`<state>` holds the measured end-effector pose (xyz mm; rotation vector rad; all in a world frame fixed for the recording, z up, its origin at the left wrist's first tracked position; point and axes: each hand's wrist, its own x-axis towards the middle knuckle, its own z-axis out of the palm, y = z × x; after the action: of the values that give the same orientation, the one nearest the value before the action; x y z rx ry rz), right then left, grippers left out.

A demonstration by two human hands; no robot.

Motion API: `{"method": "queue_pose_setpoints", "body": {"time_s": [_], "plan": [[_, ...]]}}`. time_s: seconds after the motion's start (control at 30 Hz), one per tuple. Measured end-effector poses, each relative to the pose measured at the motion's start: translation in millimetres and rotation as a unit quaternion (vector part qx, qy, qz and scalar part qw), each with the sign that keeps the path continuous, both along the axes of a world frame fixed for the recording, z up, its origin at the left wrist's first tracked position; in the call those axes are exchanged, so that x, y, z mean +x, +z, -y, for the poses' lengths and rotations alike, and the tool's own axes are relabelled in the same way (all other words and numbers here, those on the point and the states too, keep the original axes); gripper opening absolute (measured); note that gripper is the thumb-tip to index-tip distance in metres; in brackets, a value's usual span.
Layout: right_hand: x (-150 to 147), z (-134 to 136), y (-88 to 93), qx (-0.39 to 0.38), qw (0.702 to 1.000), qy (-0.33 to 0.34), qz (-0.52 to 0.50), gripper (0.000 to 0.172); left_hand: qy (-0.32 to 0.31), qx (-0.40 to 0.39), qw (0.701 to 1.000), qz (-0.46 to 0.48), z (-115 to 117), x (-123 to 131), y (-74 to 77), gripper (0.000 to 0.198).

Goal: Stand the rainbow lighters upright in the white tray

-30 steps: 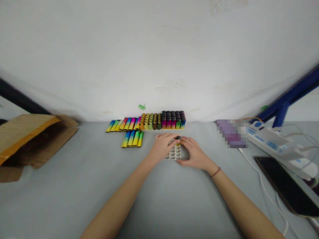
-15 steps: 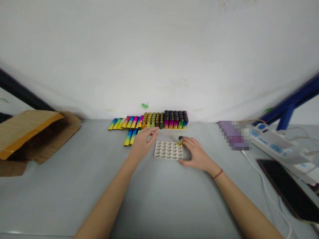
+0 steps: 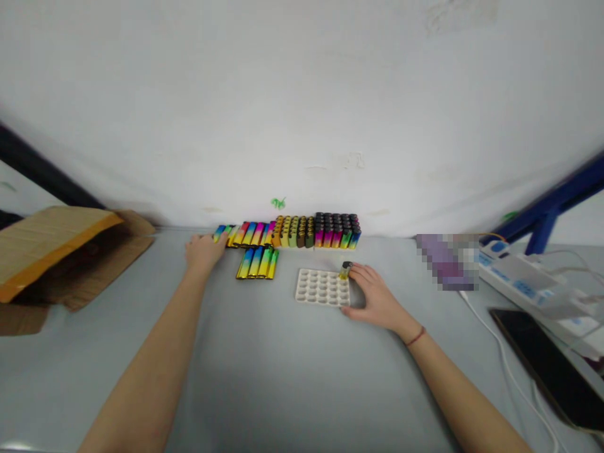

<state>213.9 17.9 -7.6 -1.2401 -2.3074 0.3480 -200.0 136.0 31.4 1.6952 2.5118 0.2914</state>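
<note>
My left hand [image 3: 204, 251] reaches to the left end of a row of shiny rainbow-coloured lighters [image 3: 255, 233] lying side by side. Its fingers curl over the end lighters and partly hide them. My right hand [image 3: 375, 299] steadies the right side of a white tray [image 3: 323, 287] with rows of small hollows, thumb at its near corner. At the tray's far right corner a single black-topped lighter [image 3: 345, 270] with a yellowish body stands slightly tilted, touching or very close to my right fingertips. The other visible hollows hold nothing.
Behind the tray stand blocks of gold-topped lighters [image 3: 293, 231] and black-topped lighters [image 3: 336, 230] against the wall. A few more lighters [image 3: 257, 263] lie in front. At left is an open cardboard box [image 3: 70, 251]; at right are a phone [image 3: 542, 365], a power strip [image 3: 523, 283] and cables.
My left hand has moved left from beside the tray to the end of the lying lighters. My right hand stays at the tray; the lighter there leans a little more.
</note>
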Motion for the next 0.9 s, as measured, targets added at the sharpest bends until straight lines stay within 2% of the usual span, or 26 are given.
{"method": "queue_pose_setpoints", "body": {"time_s": [0.13, 0.23, 0.37, 0.47, 0.67, 0.9], "plan": [[0, 0, -1.1, 0.002, 1.000, 0.000, 0.000, 0.072, 0.025, 0.013, 1.000, 0.004, -11, 9, -0.3, 0.049], [0, 1, -1.5, 0.005, 1.000, -0.001, 0.002, 0.072, 0.026, -0.017, 0.999, 0.020, -16, 10, 5.0, 0.047], [0, 1, -0.6, 0.006, 1.000, 0.000, 0.005, 0.071, -0.012, -0.042, 0.999, 0.013, -18, 6, 10.4, 0.045], [0, 1, 0.8, 0.005, 1.000, 0.000, 0.007, 0.071, -0.023, -0.013, 0.999, 0.020, -15, 4, 10.6, 0.048], [-1, 1, 1.4, 0.003, 1.000, -0.004, 0.020, 0.071, -0.014, 0.075, 0.992, 0.105, -6, 7, 5.9, 0.051], [-1, 1, 2.0, 0.005, 1.000, -0.001, 0.019, 0.071, -0.017, 0.090, 0.981, 0.171, -6, 13, 8.2, 0.041]]}}
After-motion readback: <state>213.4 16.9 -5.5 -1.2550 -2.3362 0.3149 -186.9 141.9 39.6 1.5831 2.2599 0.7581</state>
